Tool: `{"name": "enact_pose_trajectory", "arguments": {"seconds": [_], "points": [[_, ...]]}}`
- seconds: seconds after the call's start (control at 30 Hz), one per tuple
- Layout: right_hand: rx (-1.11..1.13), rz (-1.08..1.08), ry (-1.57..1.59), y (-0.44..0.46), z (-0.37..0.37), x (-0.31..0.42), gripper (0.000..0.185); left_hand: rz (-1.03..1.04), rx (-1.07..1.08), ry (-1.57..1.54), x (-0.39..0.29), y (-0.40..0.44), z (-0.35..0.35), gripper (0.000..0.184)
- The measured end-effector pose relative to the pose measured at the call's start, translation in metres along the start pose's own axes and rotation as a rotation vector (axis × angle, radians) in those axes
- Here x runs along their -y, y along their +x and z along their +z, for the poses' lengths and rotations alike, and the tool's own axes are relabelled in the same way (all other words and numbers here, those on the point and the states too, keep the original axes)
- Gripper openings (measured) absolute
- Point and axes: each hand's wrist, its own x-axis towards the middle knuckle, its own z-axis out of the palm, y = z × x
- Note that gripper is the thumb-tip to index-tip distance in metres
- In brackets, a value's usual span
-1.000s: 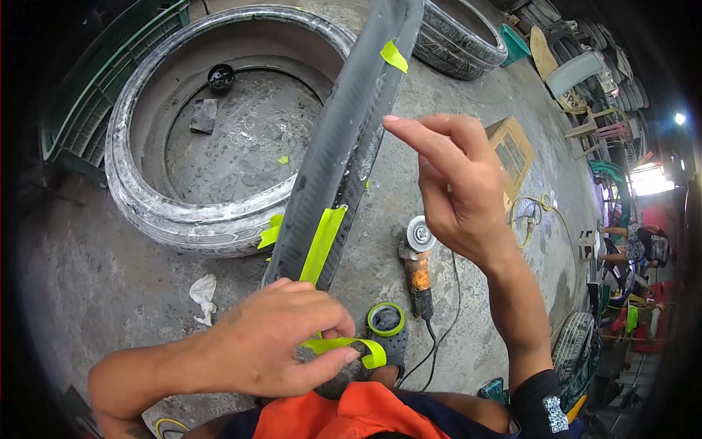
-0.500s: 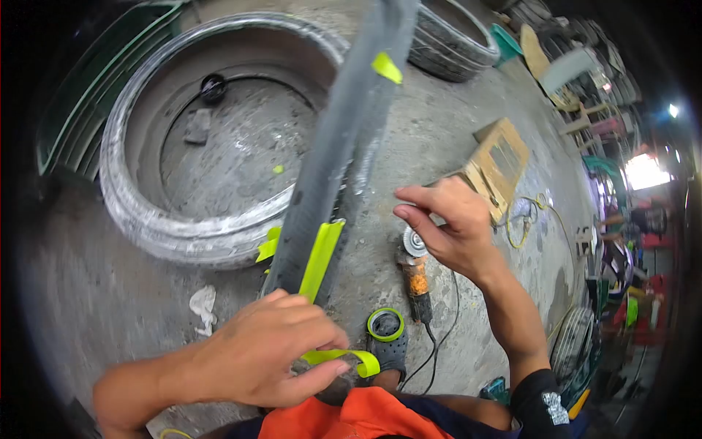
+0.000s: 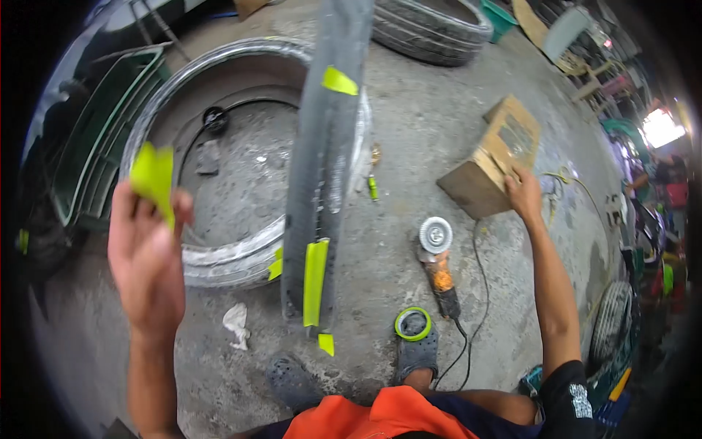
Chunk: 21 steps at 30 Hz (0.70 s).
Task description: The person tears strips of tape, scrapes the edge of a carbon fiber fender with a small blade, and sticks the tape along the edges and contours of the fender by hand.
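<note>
My left hand (image 3: 150,256) is raised at the left over the tire (image 3: 212,271), its fingers closed on a strip of yellow-green tape (image 3: 153,179). Far to the right, my right hand (image 3: 525,194) touches the edge of a cardboard box (image 3: 468,179); its fingers are partly hidden, so their grip is unclear. Between the hands stands a long dark grey part (image 3: 303,175), with tape pieces (image 3: 315,282) on its face and at its lower end. A roll of tape (image 3: 413,324) rests at my right shoe.
An angle grinder (image 3: 441,274) with a cord lies on the concrete floor. A second tire (image 3: 431,33) is at the top, a green crate (image 3: 110,139) at the left. A crumpled white cloth (image 3: 236,325) is near my left shoe. Chairs and a person are at the far right.
My left hand has left the lower end of the long part and risen to the left with tape. My right hand has moved right to the box. The view has shifted, and the part looks more upright.
</note>
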Motion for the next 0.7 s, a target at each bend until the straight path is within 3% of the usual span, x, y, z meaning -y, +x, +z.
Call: {"name": "enact_pose_trajectory", "arguments": {"seconds": [0.03, 0.13, 0.3, 0.37, 0.47, 0.53, 0.63, 0.7], "points": [[0.091, 0.073, 0.036, 0.000, -0.002, 0.003, 0.025, -0.003, -0.020, 0.017, 0.002, 0.009, 0.003, 0.064], [0.046, 0.158, 0.061, -0.001, 0.000, 0.013, 0.022, -0.152, -0.175, -0.100, 0.019, 0.027, 0.015, 0.069], [0.000, -0.005, -0.032, -0.004, 0.011, 0.014, 0.014, -0.252, -0.029, -0.089, 0.049, 0.038, 0.044, 0.080], [-0.005, 0.017, 0.021, -0.003, 0.010, 0.018, 0.014, -0.262, 0.045, -0.055, 0.058, 0.045, 0.056, 0.096], [-0.025, 0.065, 0.120, 0.000, 0.000, 0.045, 0.014, -0.252, 0.081, 0.048, 0.063, 0.059, 0.063, 0.104], [0.046, 0.121, 0.792, 0.001, -0.025, 0.096, 0.013, -0.266, 0.096, 0.053, 0.065, 0.064, 0.066, 0.112], [0.227, 0.201, 0.962, -0.007, -0.094, 0.193, 0.013, -0.280, 0.144, 0.054, 0.070, 0.069, 0.071, 0.115], [0.461, 0.156, 1.108, -0.015, -0.125, 0.232, 0.015, -0.297, 0.180, 0.082, 0.073, 0.068, 0.073, 0.119]]}}
